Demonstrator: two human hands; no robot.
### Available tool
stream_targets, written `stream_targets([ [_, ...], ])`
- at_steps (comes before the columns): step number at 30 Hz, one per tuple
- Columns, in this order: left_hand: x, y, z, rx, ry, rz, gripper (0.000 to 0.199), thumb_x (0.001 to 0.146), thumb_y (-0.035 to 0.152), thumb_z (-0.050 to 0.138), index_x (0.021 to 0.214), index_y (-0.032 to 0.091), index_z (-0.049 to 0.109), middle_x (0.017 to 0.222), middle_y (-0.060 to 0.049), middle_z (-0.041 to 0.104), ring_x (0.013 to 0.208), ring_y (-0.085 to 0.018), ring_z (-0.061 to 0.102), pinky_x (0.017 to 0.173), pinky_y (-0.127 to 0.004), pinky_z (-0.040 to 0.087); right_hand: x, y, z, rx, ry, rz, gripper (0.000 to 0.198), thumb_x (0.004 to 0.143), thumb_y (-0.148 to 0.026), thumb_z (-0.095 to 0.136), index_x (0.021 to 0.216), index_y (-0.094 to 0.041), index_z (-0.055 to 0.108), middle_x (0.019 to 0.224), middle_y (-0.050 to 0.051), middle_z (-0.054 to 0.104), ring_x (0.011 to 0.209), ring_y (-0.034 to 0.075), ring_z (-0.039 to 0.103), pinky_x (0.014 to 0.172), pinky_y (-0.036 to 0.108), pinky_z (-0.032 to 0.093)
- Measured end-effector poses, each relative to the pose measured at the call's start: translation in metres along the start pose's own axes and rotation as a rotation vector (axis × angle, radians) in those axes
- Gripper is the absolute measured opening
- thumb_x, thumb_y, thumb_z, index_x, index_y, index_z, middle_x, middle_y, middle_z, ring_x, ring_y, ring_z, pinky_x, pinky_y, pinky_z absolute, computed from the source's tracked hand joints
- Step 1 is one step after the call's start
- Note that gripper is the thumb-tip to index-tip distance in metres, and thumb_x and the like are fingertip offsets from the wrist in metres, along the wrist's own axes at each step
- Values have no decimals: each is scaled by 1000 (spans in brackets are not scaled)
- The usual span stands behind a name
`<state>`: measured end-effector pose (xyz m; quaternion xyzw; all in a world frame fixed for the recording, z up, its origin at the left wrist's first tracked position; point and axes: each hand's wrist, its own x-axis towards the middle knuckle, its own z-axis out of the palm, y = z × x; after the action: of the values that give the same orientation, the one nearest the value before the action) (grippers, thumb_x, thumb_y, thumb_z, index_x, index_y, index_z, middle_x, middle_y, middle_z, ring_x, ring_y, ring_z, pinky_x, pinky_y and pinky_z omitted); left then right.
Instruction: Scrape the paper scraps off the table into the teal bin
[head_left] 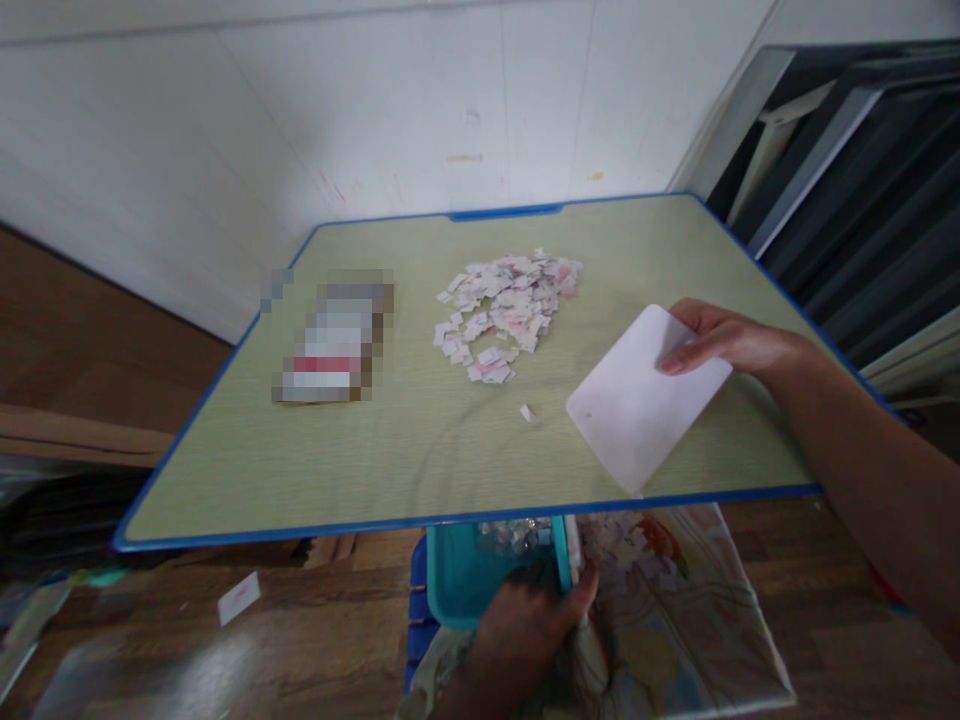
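My right hand [705,337] grips a white rounded-corner card [641,400] by its upper right part, thumb on top. The card is tilted over the right front of the low table [360,480], its lowest corner near the blue front edge. Left of it lies a pile of small paper scraps [517,295], with one loose scrap [527,412] nearer me. Below the table edge, my left hand [529,620] is at the right side of a teal bin [454,590]. Its fingers look closed, but they are dark and partly hidden. A long white object [591,655] lies beside its thumb.
A blurred-out flat item [330,345] lies on the table's left. More paper scraps [630,545] rest on a patterned plastic sheet [675,640] below. A paper piece [238,598] is on the wooden floor. Dark panels [862,170] lean at right; a white wall [390,110] stands behind.
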<state>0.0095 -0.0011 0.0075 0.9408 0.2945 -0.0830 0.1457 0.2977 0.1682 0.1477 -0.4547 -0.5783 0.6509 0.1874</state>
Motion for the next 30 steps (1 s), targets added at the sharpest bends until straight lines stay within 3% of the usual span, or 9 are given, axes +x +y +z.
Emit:
stream_targets([
  [8,2,0,-3,4,5,8,60,76,12,40,127,24,11,72,-2,55,61,-21,52,51,-32,42,0,2,-3,9,66,-31,14,59,-21,62,69,-10,62,57,-1,63,44,11,57,37,15,41],
  [24,2,0,-1,12,4,-3,62,76,13,40,127,26,9,69,-2,54,61,-20,53,51,-30,42,-1,3,-2,-1,-67,16,18,57,-22,63,70,-9,62,57,1,64,44,13,57,37,17,43],
  [26,2,0,0,13,-2,-6,62,76,13,40,127,26,8,68,-1,54,61,-20,53,51,-31,42,1,3,1,24,-19,-39,19,57,-22,63,72,-10,62,59,0,64,46,12,57,39,16,43],
  [30,2,0,0,0,-1,-1,60,77,13,40,127,26,10,72,-2,55,63,-20,53,53,-31,42,11,5,10,104,250,-238,20,63,-22,60,83,-18,60,72,-2,64,55,9,58,47,16,45],
])
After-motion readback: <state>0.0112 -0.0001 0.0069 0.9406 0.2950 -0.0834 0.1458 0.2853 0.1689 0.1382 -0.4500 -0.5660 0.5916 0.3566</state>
